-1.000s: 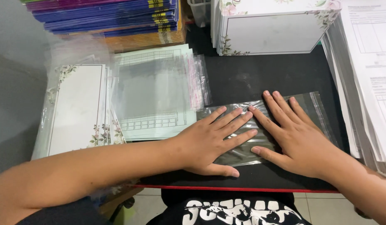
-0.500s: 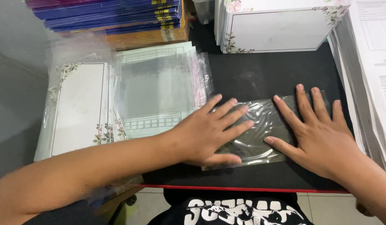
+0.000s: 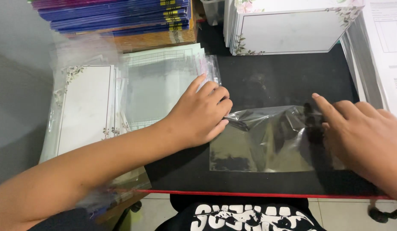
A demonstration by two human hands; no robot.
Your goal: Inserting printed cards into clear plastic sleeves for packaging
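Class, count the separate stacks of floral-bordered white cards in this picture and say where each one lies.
2. One stack of floral-bordered cards lies at the left, beside the left hand. The other stack stands at the top, beyond the clear plastic bag. More may lie hidden under the plastic sleeves.

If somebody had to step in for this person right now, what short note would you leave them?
Left hand: flat on the black mat, fingertips at the left edge of the clear plastic sleeve, holding nothing.
Right hand: palm down on the sleeve's right edge, fingers spread.
Sleeve: lies crinkled on the mat, nothing visible inside it.
Nearby: stack of clear sleeves over a pale green sheet beside the left hand; floral-bordered cards further left; another floral-bordered stack at the back.
Done: one sleeve laid out.
Left: it appears unfilled.
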